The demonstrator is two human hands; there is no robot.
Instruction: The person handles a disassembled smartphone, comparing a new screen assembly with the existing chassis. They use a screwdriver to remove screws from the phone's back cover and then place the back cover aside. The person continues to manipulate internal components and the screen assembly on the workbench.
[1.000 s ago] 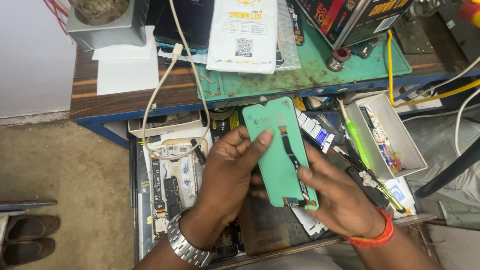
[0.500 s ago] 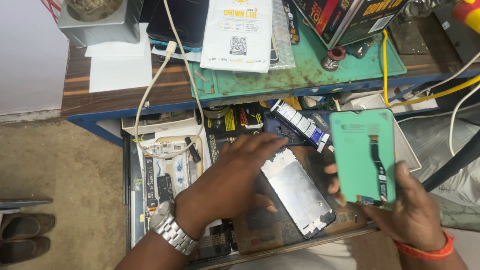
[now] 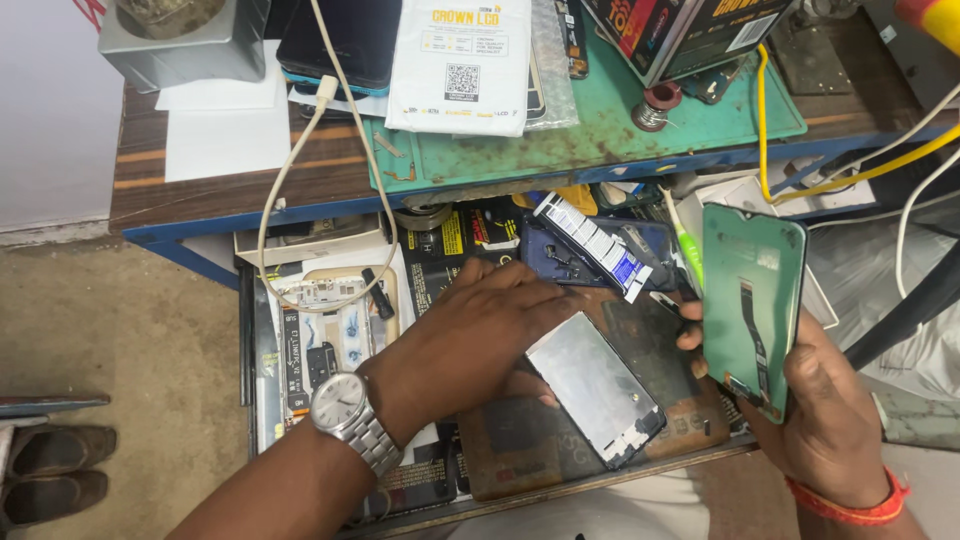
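Note:
My right hand [image 3: 820,420] holds a green phone display panel [image 3: 752,300] upright at the right, its back with a dark flex cable facing me. My left hand [image 3: 470,340], with a metal wristwatch [image 3: 345,405] on its wrist, lies palm down in the open drawer [image 3: 560,485], fingers resting on a silver-backed screen panel [image 3: 595,388] that lies flat there. A blue-and-white tube [image 3: 595,245] lies just beyond my left fingertips.
The drawer holds phone parts, boards and packets. Above it, a wooden bench carries a green mat [image 3: 600,140], a white parts packet [image 3: 460,65], a solder spool [image 3: 658,103], a white cable [image 3: 300,150] and yellow cables [image 3: 770,130]. Shoes [image 3: 50,465] sit on the floor at left.
My right hand has carried the green panel from the middle to the right. My left hand let go of it and dropped onto the silver-backed panel in the drawer.

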